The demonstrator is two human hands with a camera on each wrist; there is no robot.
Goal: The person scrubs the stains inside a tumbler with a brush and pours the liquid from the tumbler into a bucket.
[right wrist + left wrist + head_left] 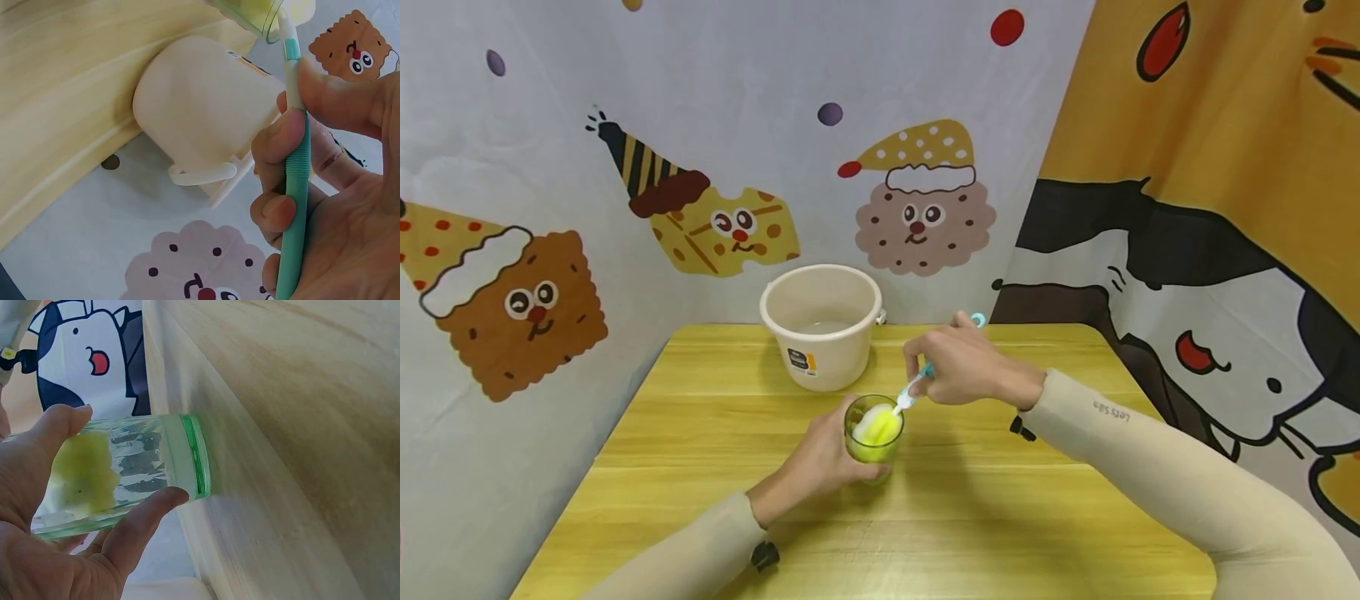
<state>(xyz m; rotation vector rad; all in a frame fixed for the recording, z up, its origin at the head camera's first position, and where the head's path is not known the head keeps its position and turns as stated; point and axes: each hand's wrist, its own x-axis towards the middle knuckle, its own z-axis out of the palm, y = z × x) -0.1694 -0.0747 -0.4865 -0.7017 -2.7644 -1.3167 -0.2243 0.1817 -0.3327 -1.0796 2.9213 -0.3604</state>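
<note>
My left hand (823, 454) grips a green-tinted drinking glass (140, 453) round its side, thumb and fingers on opposite walls. In the head view the glass is close over the wooden table, its mouth tilted toward the right hand. Inside it sits the yellow and white sponge head (878, 425) of a bottle brush (299, 159). The right hand (958, 362) holds this brush by its teal handle, with the fingers curled round it and the thumb along the white neck. The left wrist view shows the sponge through the glass wall, short of the thick base.
A cream bucket (827, 362) stands at the back of the wooden table (1000, 508), just beyond the glass, with some liquid inside. Its handle (203, 175) hangs at the side. A cartoon-printed curtain (737, 83) rises behind the table.
</note>
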